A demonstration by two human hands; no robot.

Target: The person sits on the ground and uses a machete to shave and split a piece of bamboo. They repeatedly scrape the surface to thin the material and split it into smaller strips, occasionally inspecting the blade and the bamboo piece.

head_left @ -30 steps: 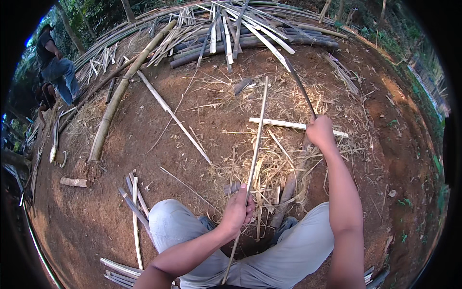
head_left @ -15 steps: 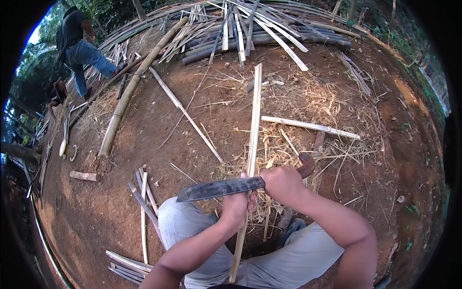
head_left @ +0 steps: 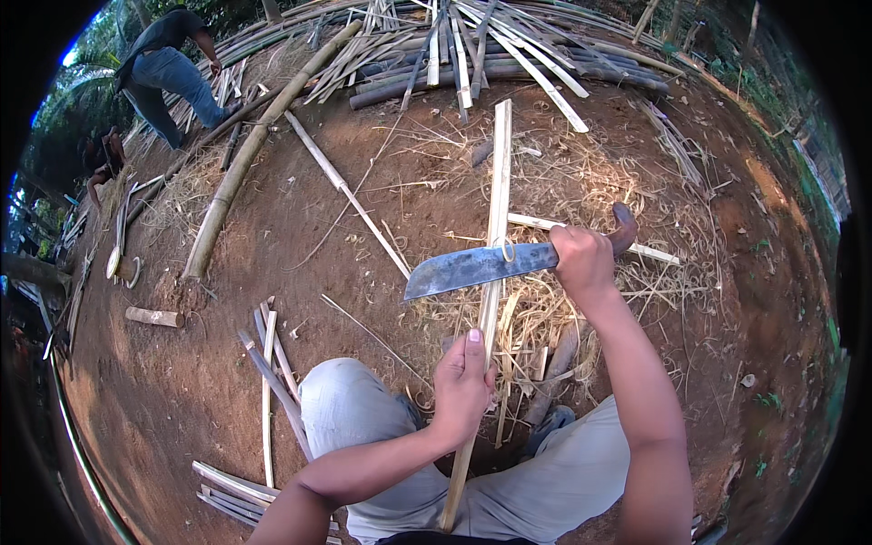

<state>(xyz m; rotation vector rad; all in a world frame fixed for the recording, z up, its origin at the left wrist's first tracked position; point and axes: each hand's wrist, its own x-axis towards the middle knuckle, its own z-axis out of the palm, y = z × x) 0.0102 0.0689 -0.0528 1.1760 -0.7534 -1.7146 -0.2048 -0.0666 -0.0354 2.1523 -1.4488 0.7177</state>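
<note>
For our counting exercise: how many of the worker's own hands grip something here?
2. The left hand grips the bamboo strip low down; the right hand grips the big knife across it.

Outdoor bamboo-splitting yard: dirt ground (head_left: 300, 218), stacked bamboo poles (head_left: 509, 54).

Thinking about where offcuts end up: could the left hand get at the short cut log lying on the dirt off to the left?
Probably not as things stand. The left hand grips the bamboo strip between the knees, and the short log lies well off to the left across open dirt, apparently beyond a seated arm's stretch.
</note>
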